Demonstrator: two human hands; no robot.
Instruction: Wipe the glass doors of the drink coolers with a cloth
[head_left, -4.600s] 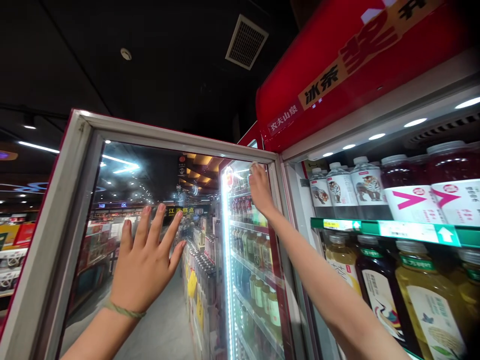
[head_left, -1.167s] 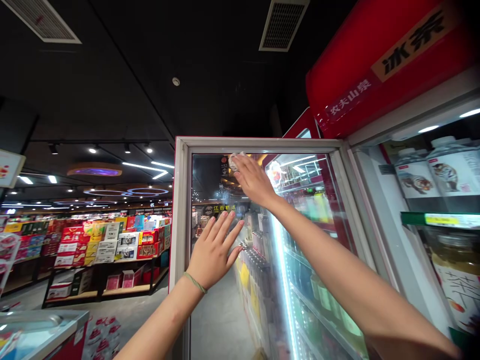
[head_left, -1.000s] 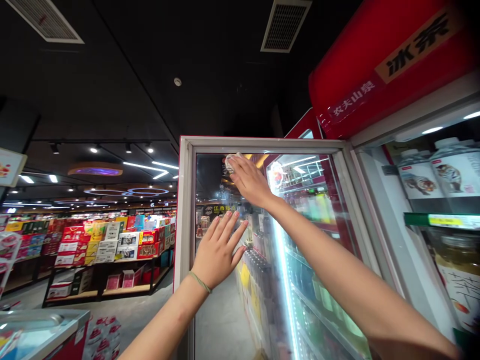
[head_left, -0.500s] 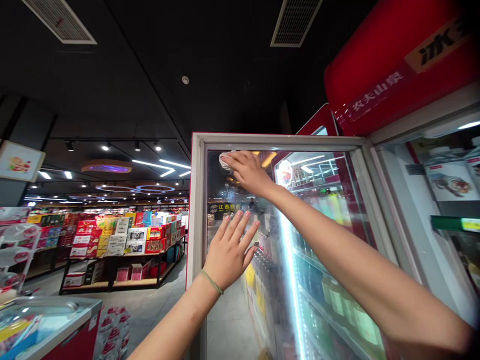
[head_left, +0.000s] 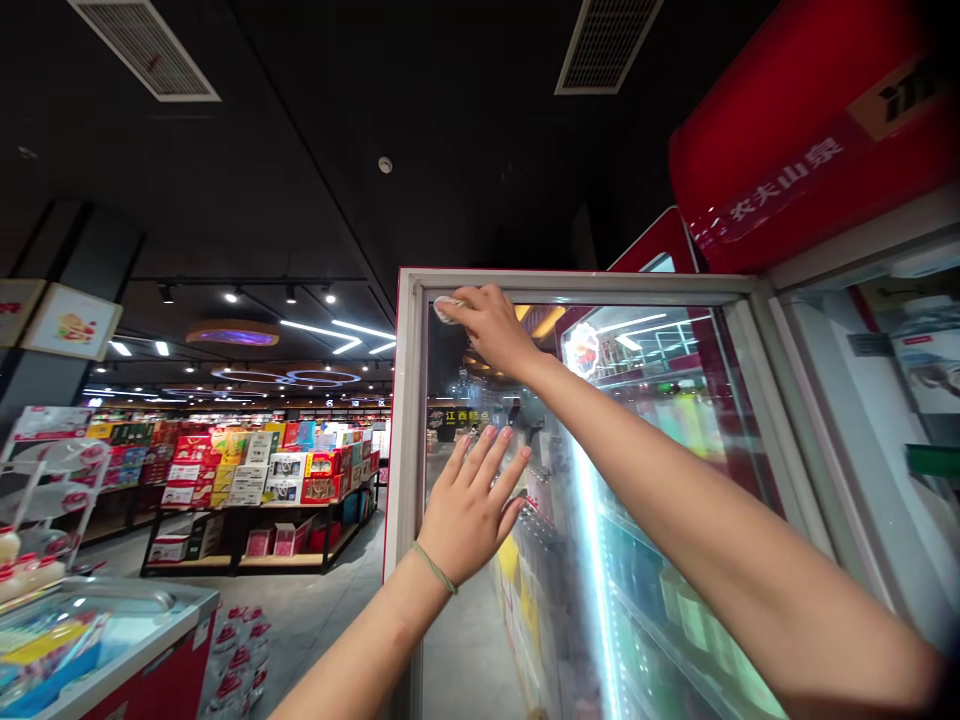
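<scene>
Left hand: the person's left hand (head_left: 466, 515) was wide open, fingers spread and pointing up, palm turned to the glass; it held nothing, and I couldn't make out how firmly it met the pane.
Wrist: a thin greenish band (head_left: 433, 567) circled the left one.
Right hand: raised above the other, the right hand (head_left: 495, 330) was partly closed, its fingers bent over a small pale cloth (head_left: 444, 309).
Cloth: it sat at the upper left corner of the pane, just below the top frame, much of it hidden under the fingers.
Door: the glass door (head_left: 410, 420), grey-framed with a thin red edge, stood open on the left of the drinks fridge.
Glass: lit shelves of bottles showed in the pane, with a bright white strip of light beside them.
Fridge: its red header (head_left: 750, 150) loomed at the upper right, white characters across it.
Near left: a chest freezer (head_left: 161, 655) held colourful packets, and wrapped bottles (head_left: 236, 655) with red caps stood on the floor beside it.
Far left: bright gift boxes (head_left: 259, 470) were stacked on a low display shelf (head_left: 281, 567).
</scene>
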